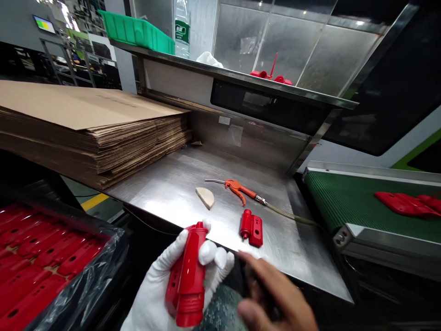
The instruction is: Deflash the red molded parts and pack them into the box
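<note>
The gloved left hand (151, 289) holds a red plastic housing (191, 271) before the table (165, 188), seemingly for close handwork calling next for steadiness, while the blurred right hand (280, 287) has a grip I cannot tell.

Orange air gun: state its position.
In the head view, the orange air gun lies on the metal table slightly right of centre, its nozzle just beyond the beige half-round piece and its handle beyond the red piece.

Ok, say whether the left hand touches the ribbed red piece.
Touching: the head view shows the white-gloved left hand wrapped around the ribbed red piece.
</note>
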A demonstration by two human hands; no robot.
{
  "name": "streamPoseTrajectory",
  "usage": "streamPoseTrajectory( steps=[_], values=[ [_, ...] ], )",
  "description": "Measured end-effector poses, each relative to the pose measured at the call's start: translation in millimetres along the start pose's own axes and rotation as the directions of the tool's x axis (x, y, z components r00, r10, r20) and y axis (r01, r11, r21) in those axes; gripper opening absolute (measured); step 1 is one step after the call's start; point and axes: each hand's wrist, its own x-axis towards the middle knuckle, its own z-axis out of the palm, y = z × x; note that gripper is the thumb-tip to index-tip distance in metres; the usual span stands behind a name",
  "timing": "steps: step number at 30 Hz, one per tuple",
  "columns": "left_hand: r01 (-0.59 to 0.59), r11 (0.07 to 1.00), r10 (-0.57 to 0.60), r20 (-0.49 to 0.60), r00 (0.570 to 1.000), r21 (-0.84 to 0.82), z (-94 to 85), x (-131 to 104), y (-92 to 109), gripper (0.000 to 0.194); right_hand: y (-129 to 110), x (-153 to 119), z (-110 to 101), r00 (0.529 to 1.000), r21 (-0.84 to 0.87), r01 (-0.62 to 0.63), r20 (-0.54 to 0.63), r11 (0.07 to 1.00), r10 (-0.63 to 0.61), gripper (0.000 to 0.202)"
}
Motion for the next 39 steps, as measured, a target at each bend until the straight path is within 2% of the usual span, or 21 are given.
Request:
streamPoseTrajectory(
  steps=[2, 3, 5, 7, 10, 11, 12, 13, 15, 18, 21, 22, 24, 27, 28, 30, 32, 34, 37, 39],
  values=[
    [-0.112, 0.985, 0.112, 0.007, 0.994, 0.134, 4.9, -7, 0, 0.017, 40, 9, -22, 0.998, -0.217, -0.068, -0.013, 0.974, 0.066, 0.058],
    [-0.153, 0.963, 0.153, 0.019, 0.988, 0.22, 8.6, -10, 1, 0.019, 62, 15, -31, 0.986, -0.35, -0.163, -0.09, 0.923, 0.14, 0.061],
    [-0.168, 0.92, 0.186, -0.016, 0.982, 0.355, 16.5, -13, 6, 0.021, 106, 29, -38, 0.928, -0.578, -0.372, -0.223, 0.726, 0.298, 0.07],
    [-0.128, 0.902, 0.182, -0.095, 0.979, 0.412, 21.4, -8, 16, 0.025, 140, 42, -33, 0.886, -0.651, -0.46, -0.295, 0.604, 0.357, 0.07],
    [-0.05, 0.925, 0.128, -0.186, 0.974, 0.377, 18.2, 14, 36, 0.01, 168, 52, -16, 0.882, -0.665, -0.466, -0.298, 0.583, 0.364, 0.06],
    [-0.048, 0.93, 0.134, -0.215, 0.967, 0.363, 14.4, 23, 41, 0.012, 174, 53, -11, 0.886, -0.663, -0.459, -0.295, 0.591, 0.358, 0.058],
    [-0.111, 0.924, 0.215, -0.257, 0.942, 0.365, 9.9, 30, 44, 0.014, 178, 52, -7, 0.887, -0.657, -0.459, -0.301, 0.598, 0.35, 0.056],
    [-0.131, 0.922, 0.244, -0.282, 0.928, 0.364, 4.9, 36, 46, 0.017, 181, 51, -6, 0.886, -0.648, -0.462, -0.311, 0.606, 0.343, 0.054],
    [-0.168, 0.929, 0.265, -0.275, 0.924, 0.329, -4.3, 41, 47, 0.022, 184, 49, -6, 0.883, -0.622, -0.47, -0.342, 0.626, 0.322, 0.051],
    [-0.171, 0.948, 0.23, -0.206, 0.951, 0.27, -14.0, 37, 43, 0.023, 169, 54, -8, 0.884, -0.577, -0.453, -0.389, 0.68, 0.259, 0.05],
    [-0.158, 0.945, 0.223, -0.209, 0.952, 0.287, -21.5, 32, 40, 0.021, 128, 78, 5, 0.907, -0.535, -0.376, -0.38, 0.757, 0.182, 0.049],
    [-0.158, 0.94, 0.226, -0.203, 0.953, 0.304, -24.0, 31, 39, 0.022, 111, 91, 14, 0.926, -0.523, -0.331, -0.341, 0.786, 0.164, 0.047],
    [-0.169, 0.913, 0.233, -0.135, 0.963, 0.37, -28.7, 28, 39, 0.027, 79, 122, 41, 0.97, -0.502, -0.231, -0.191, 0.833, 0.154, 0.038],
    [-0.257, 0.78, 0.287, 0.038, 0.957, 0.57, -33.6, 21, 40, 0.032, 46, 169, 86, 0.971, -0.512, -0.208, -0.003, 0.834, 0.24, 0.031],
    [-0.292, 0.715, 0.328, 0.064, 0.943, 0.635, -34.8, 18, 41, 0.033, 40, 181, 99, 0.959, -0.519, -0.22, 0.041, 0.826, 0.281, 0.031],
    [-0.317, 0.6, 0.421, 0.047, 0.906, 0.734, -37.1, 12, 43, 0.038, 33, 194, 116, 0.938, -0.527, -0.241, 0.091, 0.815, 0.336, 0.029],
    [-0.293, 0.528, 0.465, 0.017, 0.885, 0.797, -39.8, 8, 48, 0.043, 30, 191, 122, 0.941, -0.511, -0.237, 0.092, 0.826, 0.327, 0.025],
    [-0.28, 0.47, 0.471, 0.03, 0.881, 0.837, -43.1, 7, 54, 0.04, 26, 170, 119, 0.96, -0.467, -0.203, 0.077, 0.861, 0.268, 0.021],
    [-0.264, 0.445, 0.467, 0.03, 0.884, 0.856, -47.9, 11, 60, 0.037, 12, 111, 108, 0.98, -0.362, -0.171, 0.034, 0.916, 0.196, 0.02],
    [-0.225, 0.44, 0.441, 0.009, 0.897, 0.87, -50.4, 15, 58, 0.039, -4, 69, 105, 0.975, -0.283, -0.215, -0.112, 0.935, 0.191, 0.027]
  ],
)
